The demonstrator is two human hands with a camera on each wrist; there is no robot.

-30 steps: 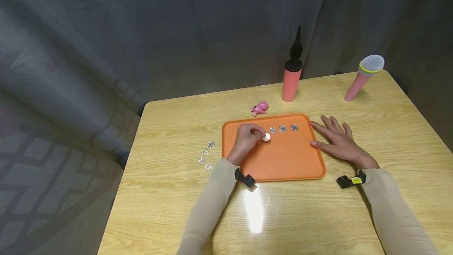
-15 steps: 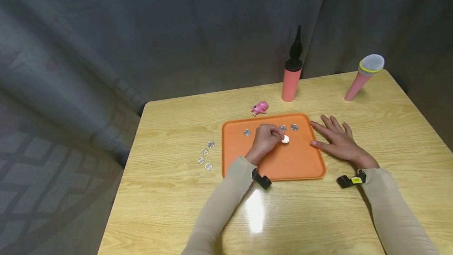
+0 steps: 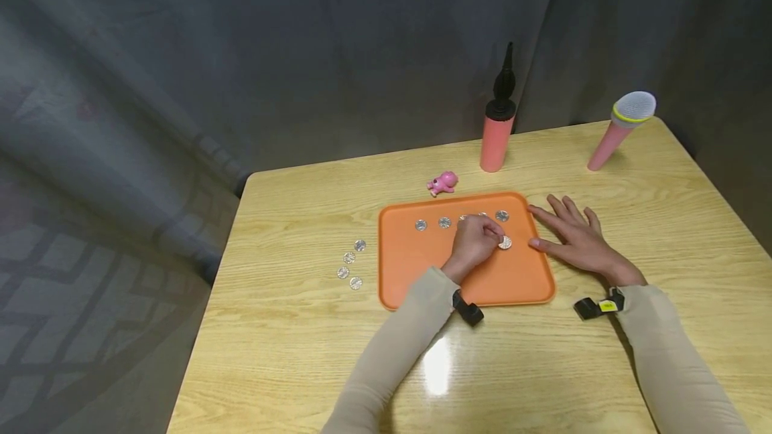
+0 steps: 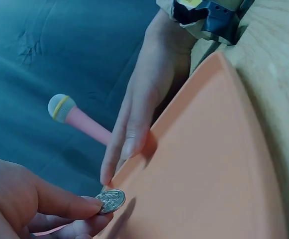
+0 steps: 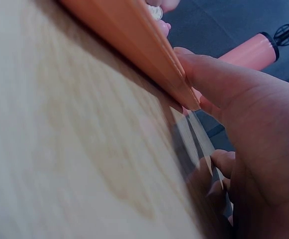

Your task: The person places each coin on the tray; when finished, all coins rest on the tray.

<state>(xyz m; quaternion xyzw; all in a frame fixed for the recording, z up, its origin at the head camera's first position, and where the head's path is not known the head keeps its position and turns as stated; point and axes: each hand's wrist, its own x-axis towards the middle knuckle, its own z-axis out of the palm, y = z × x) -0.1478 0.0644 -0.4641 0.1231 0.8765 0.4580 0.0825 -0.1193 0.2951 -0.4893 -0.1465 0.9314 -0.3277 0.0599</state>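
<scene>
A silver coin (image 4: 113, 200) is pinched between the thumb and fingers of my left hand (image 3: 474, 244), over the right part of the orange tray (image 3: 422, 273). In the left wrist view the coin is tilted, with a shadow beside it on the tray. Several coins lie in a row along the tray's far side, among them one at the left end (image 3: 420, 225) and one at the right end (image 3: 502, 216); my left hand partly covers some. My right hand (image 3: 575, 240) is spread, its thumb and index finger touching the tray's right rim.
Several more coins (image 3: 349, 258) lie on the wooden table (image 3: 271, 327) left of the tray. Behind the tray are a small pink figure (image 3: 443, 183) and a standing pink and black hand pump (image 3: 497, 139). A pink toy microphone (image 3: 621, 129) stands at the far right, before a dark curtain (image 3: 362, 52).
My left hand has moved right across the tray with the coin in its pinch, uncovering coins at the row's left. The right hand has stayed at the tray's rim.
</scene>
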